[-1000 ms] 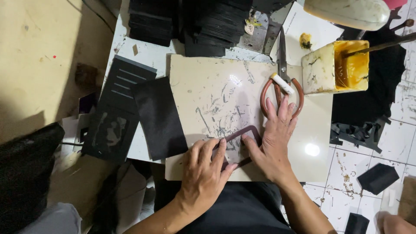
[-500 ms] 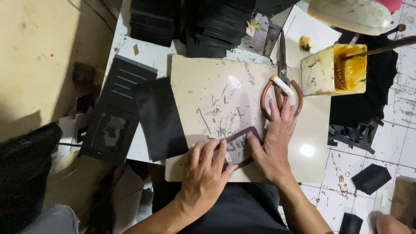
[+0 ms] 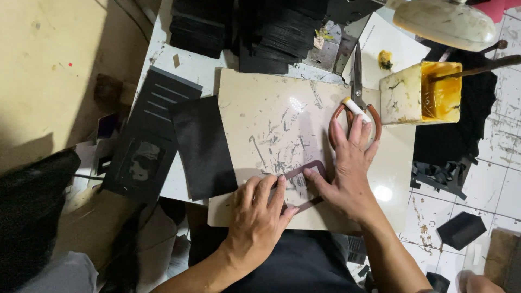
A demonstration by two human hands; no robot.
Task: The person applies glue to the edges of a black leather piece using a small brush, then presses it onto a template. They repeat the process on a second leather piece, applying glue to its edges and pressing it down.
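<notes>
A small dark frame-shaped cut piece (image 3: 305, 183) lies on the beige scratched work board (image 3: 260, 119). My left hand (image 3: 259, 216) presses flat on its near left part, fingers together. My right hand (image 3: 348, 173) rests on its right side, thumb on the piece and fingers spread up to the brown handles of the scissors (image 3: 356, 103). Neither hand grips anything.
A black rectangular sheet (image 3: 202, 145) and a slotted black panel (image 3: 146, 142) lie left of the board. Stacks of black pieces (image 3: 260, 27) sit at the back. A yellow glue tub (image 3: 426, 92) with a brush stands at the right, with black scraps (image 3: 445, 176) on the tiled floor.
Both hands stay pressed on the dark piece; my right fingers have spread slightly up towards the scissor handles. The view has shifted a little.
</notes>
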